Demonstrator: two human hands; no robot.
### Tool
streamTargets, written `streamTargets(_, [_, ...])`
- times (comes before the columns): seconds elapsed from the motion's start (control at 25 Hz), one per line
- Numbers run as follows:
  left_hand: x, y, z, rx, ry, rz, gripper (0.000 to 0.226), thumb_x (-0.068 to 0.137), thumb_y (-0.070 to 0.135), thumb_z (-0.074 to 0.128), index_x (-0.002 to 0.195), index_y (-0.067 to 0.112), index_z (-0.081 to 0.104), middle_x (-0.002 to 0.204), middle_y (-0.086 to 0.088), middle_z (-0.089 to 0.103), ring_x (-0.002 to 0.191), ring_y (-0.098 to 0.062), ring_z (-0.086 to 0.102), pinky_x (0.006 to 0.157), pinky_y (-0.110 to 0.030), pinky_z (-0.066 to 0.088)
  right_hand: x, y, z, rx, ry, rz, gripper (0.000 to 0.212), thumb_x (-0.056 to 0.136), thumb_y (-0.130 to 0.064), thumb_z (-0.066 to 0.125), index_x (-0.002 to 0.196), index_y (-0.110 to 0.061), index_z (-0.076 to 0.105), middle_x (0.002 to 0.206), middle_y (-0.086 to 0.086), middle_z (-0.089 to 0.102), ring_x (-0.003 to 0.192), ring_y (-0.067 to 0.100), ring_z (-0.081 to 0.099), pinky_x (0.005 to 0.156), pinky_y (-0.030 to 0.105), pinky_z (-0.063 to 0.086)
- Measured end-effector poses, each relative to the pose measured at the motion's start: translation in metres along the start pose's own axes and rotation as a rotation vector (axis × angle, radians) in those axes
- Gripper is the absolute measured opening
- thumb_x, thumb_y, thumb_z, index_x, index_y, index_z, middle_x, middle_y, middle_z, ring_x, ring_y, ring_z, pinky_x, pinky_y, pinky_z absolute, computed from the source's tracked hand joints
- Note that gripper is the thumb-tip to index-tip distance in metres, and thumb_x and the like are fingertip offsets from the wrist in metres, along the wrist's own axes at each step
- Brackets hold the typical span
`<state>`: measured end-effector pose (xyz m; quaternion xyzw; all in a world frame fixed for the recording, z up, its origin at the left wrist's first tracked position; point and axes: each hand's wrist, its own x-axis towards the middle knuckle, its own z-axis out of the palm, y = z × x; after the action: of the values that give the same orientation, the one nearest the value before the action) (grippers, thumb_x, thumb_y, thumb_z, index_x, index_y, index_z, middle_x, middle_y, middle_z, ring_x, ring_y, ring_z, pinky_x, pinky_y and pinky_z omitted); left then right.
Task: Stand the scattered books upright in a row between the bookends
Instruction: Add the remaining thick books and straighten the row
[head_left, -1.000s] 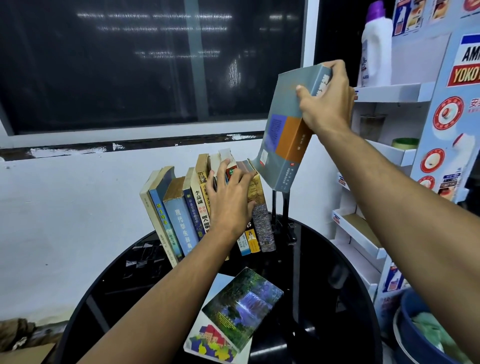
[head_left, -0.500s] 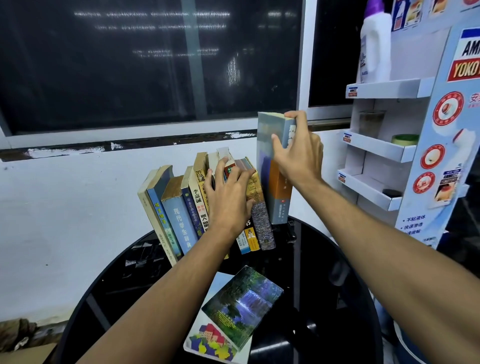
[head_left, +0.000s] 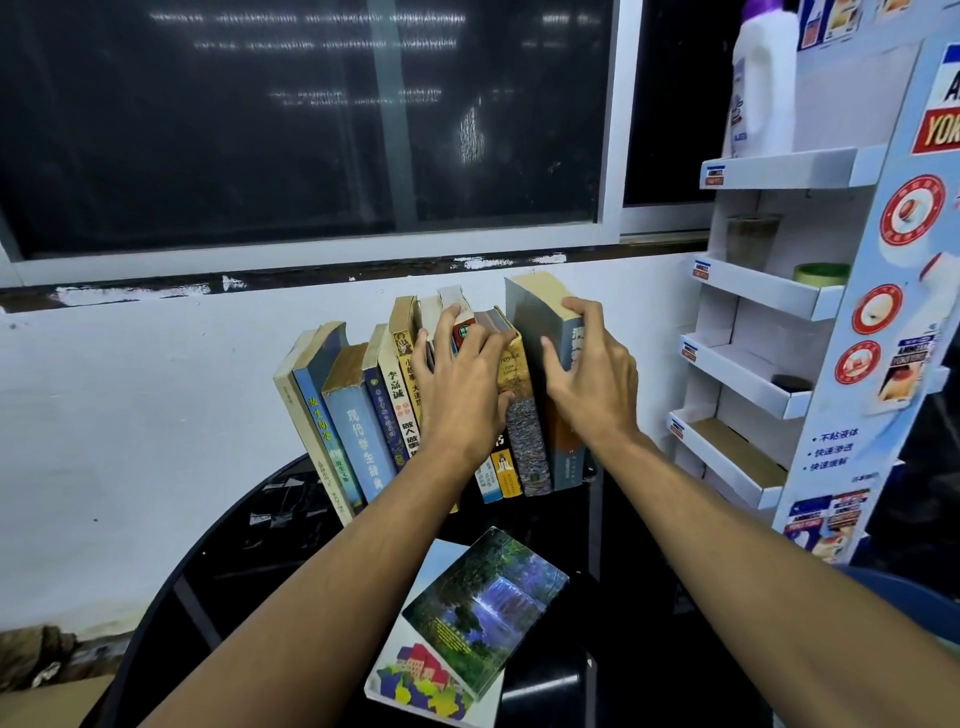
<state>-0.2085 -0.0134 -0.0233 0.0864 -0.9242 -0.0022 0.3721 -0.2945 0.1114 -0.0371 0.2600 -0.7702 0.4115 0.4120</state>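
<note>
Both hands are at the row of books (head_left: 358, 415) by the far edge of the black table (head_left: 649, 597): left hand (head_left: 460, 395) pressing spread fingers on the middle spines, right hand (head_left: 592, 379) clasping the grey book (head_left: 530, 317) upright at its right end, two stacked books (head_left: 483, 608) lying near the front edge.

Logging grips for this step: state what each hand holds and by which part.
Right hand grips the tall grey book near its top, fingers over the spine, thumb on its cover. Left hand only presses on the row.
</note>
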Motion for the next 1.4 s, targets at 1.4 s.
streamTargets(1.4, [0.011,0.008,0.002,0.004,-0.051,0.07,0.07,0.084,0.032,0.078,0.144,0.031,0.043,0.151,0.005,0.04,0.155,-0.026,0.001,0.121,-0.06,0.005,0.021,0.024,-0.038,-0.039,-0.492,-0.133,0.083,0.085,-0.017,0.079,0.151,-0.033,0.03,0.157,-0.013,0.032,0.123,0.017,0.04,0.096,0.036,0.047])
